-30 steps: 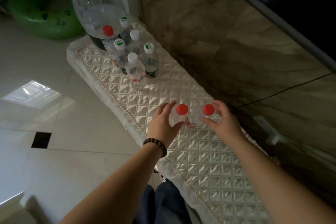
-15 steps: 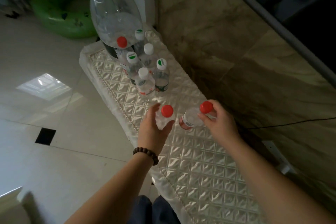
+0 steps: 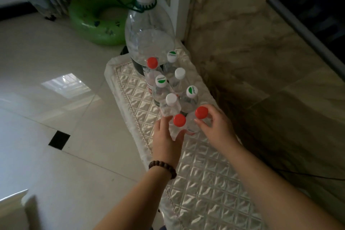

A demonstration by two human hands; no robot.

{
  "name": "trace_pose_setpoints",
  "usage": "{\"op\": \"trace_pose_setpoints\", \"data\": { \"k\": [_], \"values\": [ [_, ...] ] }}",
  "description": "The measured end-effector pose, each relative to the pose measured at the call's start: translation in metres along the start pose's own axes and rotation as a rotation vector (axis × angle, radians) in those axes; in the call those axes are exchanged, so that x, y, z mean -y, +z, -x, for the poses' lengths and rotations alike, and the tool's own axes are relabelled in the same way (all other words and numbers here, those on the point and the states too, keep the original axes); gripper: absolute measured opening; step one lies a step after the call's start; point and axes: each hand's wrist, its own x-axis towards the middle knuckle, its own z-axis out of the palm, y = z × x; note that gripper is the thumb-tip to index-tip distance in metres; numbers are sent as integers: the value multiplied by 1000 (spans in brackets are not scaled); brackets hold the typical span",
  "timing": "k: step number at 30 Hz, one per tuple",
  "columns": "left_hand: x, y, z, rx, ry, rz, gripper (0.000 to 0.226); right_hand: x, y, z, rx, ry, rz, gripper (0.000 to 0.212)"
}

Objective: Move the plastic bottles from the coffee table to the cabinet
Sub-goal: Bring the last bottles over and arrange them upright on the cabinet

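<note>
Dim room w/ pale glossy floor tiles, marbled brown wall on the right; along that wall runs a low cabinet top under a quilted silvery-white cover (image 3: 214, 183). The person stands over it.

Left hand (image 3: 166, 136) curls round a small clear plastic bottle w/ red cap (image 3: 179, 120), thumb on the near side, fingers wrapped behind. Right hand (image 3: 216, 127) pinches a second clear red-capped bottle (image 3: 201, 112) at shoulder height, fingers curved round the body. Both bottles stand just above or on the cover; contact w/ it can't be told. They sit touching each other, right next to a cluster of small clear bottles w/ white and green-white caps (image 3: 175, 87), plus one more red cap at the back.

Handling, as judged: bottles look empty or near-empty, so light, thin-walled, easily crushed and easy to tip. Smooth plastic, a bit slippery; best held mid-body or at the neck under the cap, w/ gentle squeeze.

In the way: the cluster is packed tight, so a nudge could topple neighbours like skittles. A big clear plastic jug w/ white-green cap (image 3: 149, 35) stands behind them. Green inflatable swim ring (image 3: 97, 18) lies on the floor beyond, well apart. Dark bead bracelet (image 3: 164, 169) on the left wrist.
</note>
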Motion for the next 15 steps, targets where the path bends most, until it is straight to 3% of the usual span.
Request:
{"op": "trace_pose_setpoints", "data": {
  "k": [12, 15],
  "values": [
    [2, 0, 0, 20, -3, -64, 53, 3, 12, -2, -26, 11, 13, 39],
    [2, -2, 1, 44, -31, -75, 66, 3, 13, 1, -14, 45, 46, 50]
  ]
}}
